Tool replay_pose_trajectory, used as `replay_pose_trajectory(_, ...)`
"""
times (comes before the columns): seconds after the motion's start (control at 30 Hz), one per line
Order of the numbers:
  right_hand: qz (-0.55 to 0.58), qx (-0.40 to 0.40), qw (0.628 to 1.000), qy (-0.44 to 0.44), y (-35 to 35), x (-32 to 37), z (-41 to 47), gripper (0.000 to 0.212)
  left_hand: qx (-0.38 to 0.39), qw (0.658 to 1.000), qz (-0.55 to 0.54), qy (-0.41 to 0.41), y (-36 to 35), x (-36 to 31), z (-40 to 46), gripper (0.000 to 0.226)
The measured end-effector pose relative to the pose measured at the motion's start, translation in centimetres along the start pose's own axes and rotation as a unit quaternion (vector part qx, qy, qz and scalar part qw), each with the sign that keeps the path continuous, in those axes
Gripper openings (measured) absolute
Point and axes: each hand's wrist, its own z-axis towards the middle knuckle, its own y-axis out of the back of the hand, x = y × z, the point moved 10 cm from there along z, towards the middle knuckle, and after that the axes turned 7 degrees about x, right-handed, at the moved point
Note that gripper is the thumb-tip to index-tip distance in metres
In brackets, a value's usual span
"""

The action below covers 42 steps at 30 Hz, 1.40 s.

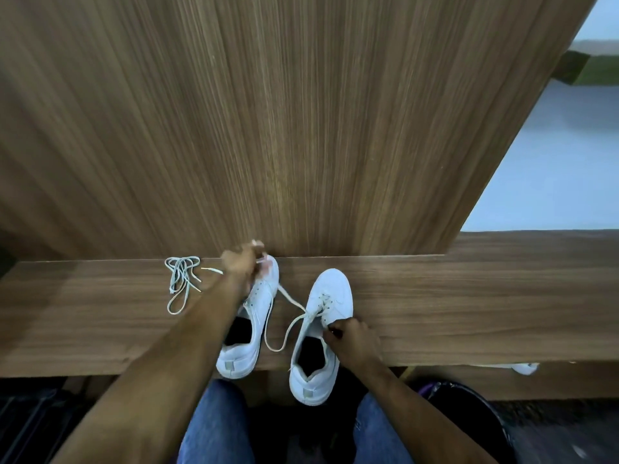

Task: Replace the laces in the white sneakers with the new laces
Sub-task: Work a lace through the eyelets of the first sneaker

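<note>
White lace runs from the right sneaker, lower centre of the frame, up and left to the left hand, which looks to pinch its end above the left sneaker, though blur hides the fingers. The right hand grips the right sneaker's side. A smooth pull needs that shoe pinned and the lace drawn straight along the eyelets. Loose laces lie on the shelf, left of centre.

Wooden shelf: two white sneakers, loose lace bundle.
</note>
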Motion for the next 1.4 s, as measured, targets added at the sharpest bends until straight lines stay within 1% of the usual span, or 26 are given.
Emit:
replay_pose_trajectory(0.03, 0.000, 0.001, 1.000, -0.001, 0.0, -0.1, 0.0, 0.025, 0.011, 0.997, 0.068, 0.021, -0.1, 2.4, 0.1, 0.027)
replay_pose_trajectory(0.07, 0.002, 0.002, 1.000, -0.002, 0.0, -0.1, 0.0, 0.025, 0.012, 0.987, 0.160, 0.019, -0.1, 4.2, 0.2, 0.043)
replay_pose_trajectory(0.1, 0.004, 0.003, 1.000, -0.004, 0.0, -0.3, 0.1, 0.025, 0.019, 0.968, 0.251, -0.011, -0.5, 5.2, 0.2, 0.052)
replay_pose_trajectory(0.13, 0.006, 0.006, 1.000, -0.005, -0.1, -0.3, 0.1, 0.025, 0.037, 0.944, 0.325, -0.050, -1.6, 5.8, -0.4, 0.052)
replay_pose_trajectory(0.17, 0.008, 0.007, 1.000, -0.004, -0.2, -0.4, 0.1, 0.024, 0.064, 0.917, 0.386, -0.080, -3.1, 6.4, -1.0, 0.046)
replay_pose_trajectory(0.2, 0.011, 0.008, 1.000, -0.003, -0.2, -0.4, 0.1, 0.024, 0.104, 0.887, 0.439, -0.094, -4.6, 7.1, -1.7, 0.043)
replay_pose_trajectory(0.27, 0.015, 0.007, 1.000, -0.001, -0.2, -0.4, 0.1, 0.024, 0.183, 0.824, 0.529, -0.087, -7.2, 8.8, -3.1, 0.040)
replay_pose_trajectory(0.3, 0.016, 0.007, 1.000, 0.000, -0.2, -0.4, 0.1, 0.024, 0.202, 0.803, 0.556, -0.075, -7.7, 9.4, -3.4, 0.032)
replay_pose_trajectory(0.33, 0.018, 0.007, 1.000, -0.002, -0.3, -0.5, 0.1, 0.024, 0.209, 0.794, 0.568, -0.063, -7.8, 9.7, -3.4, 0.024)
replay_pose_trajectory(0.4, 0.020, 0.010, 1.000, -0.006, -0.5, -0.7, 0.1, 0.024, 0.213, 0.797, 0.563, -0.049, -7.7, 10.0, -3.0, 0.016)
replay_pose_trajectory(0.5, 0.019, 0.009, 1.000, -0.006, -0.6, -0.6, 0.1, 0.024, 0.220, 0.809, 0.542, -0.049, -7.5, 9.7, -2.7, 0.017)
replay_pose_trajectory(0.6, 0.051, 0.028, 0.998, -0.021, -1.0, -0.9, 0.4, 0.025, 0.211, 0.852, 0.475, -0.063, -8.1, 7.5, -3.5, 0.017)
replay_pose_trajectory(0.7, 0.170, 0.038, 0.984, -0.040, -0.6, -1.3, 1.1, 0.035, 0.197, 0.888, 0.401, -0.105, -8.8, 3.4, -3.5, 0.029)
replay_pose_trajectory(0.8, 0.308, -0.002, 0.951, -0.005, 2.4, 0.9, 2.1, 0.024, 0.237, 0.895, 0.340, -0.169, -10.0, -1.9, -4.5, 0.026)
replay_pose_trajectory(0.83, 0.352, -0.009, 0.936, 0.008, 3.7, 1.9, 2.4, 0.022, 0.259, 0.892, 0.322, -0.184, -10.6, -3.4, -5.1, 0.021)
replay_pose_trajectory(0.9, 0.411, 0.009, 0.911, 0.043, 5.7, 4.8, 2.8, 0.017, 0.299, 0.882, 0.296, -0.210, -11.8, -6.0, -6.3, 0.013)
replay_pose_trajectory(0.97, 0.431, 0.046, 0.899, 0.069, 7.1, 7.3, 3.1, 0.009, 0.321, 0.870, 0.297, -0.229, -12.6, -8.0, -7.2, 0.010)
replay_pose_trajectory(1.0, 0.432, 0.055, 0.898, 0.067, 7.6, 7.9, 3.3, 0.008, 0.323, 0.864, 0.307, -0.234, -12.7, -8.5, -7.3, 0.009)
replay_pose_trajectory(1.07, 0.438, 0.035, 0.897, 0.037, 8.5, 7.4, 3.7, 0.015, 0.305, 0.841, 0.365, -0.258, -12.3, -9.1, -6.9, 0.007)
replay_pose_trajectory(1.1, 0.452, 0.015, 0.892, 0.014, 8.9, 6.5, 3.8, 0.016, 0.285, 0.820, 0.415, -0.274, -11.7, -9.2, -6.4, 0.010)
replay_pose_trajectory(1.17, 0.508, -0.020, 0.860, -0.043, 8.8, 3.7, 3.9, 0.013, 0.249, 0.772, 0.519, -0.270, -9.7, -8.2, -4.7, 0.013)
replay_pose_trajectory(1.23, 0.567, -0.051, 0.815, -0.109, 7.9, -0.1, 3.6, 0.011, 0.221, 0.731, 0.603, -0.231, -7.0, -6.5, -2.8, 0.018)
replay_pose_trajectory(1.27, 0.587, -0.062, 0.795, -0.140, 7.3, -2.0, 3.4, 0.011, 0.206, 0.724, 0.622, -0.215, -5.7, -5.9, -2.0, 0.018)
replay_pose_trajectory(1.33, 0.621, -0.067, 0.759, -0.185, 6.0, -4.9, 2.9, 0.014, 0.178, 0.730, 0.627, -0.206, -3.9, -5.6, -1.7, 0.016)
replay_pose_trajectory(1.37, 0.630, -0.065, 0.749, -0.194, 5.5, -5.5, 2.7, 0.016, 0.166, 0.739, 0.620, -0.207, -3.4, -5.5, -1.8, 0.016)
replay_pose_trajectory(1.4, 0.629, -0.064, 0.751, -0.192, 5.3, -5.8, 2.6, 0.018, 0.163, 0.748, 0.609, -0.209, -3.3, -5.4, -2.0, 0.016)
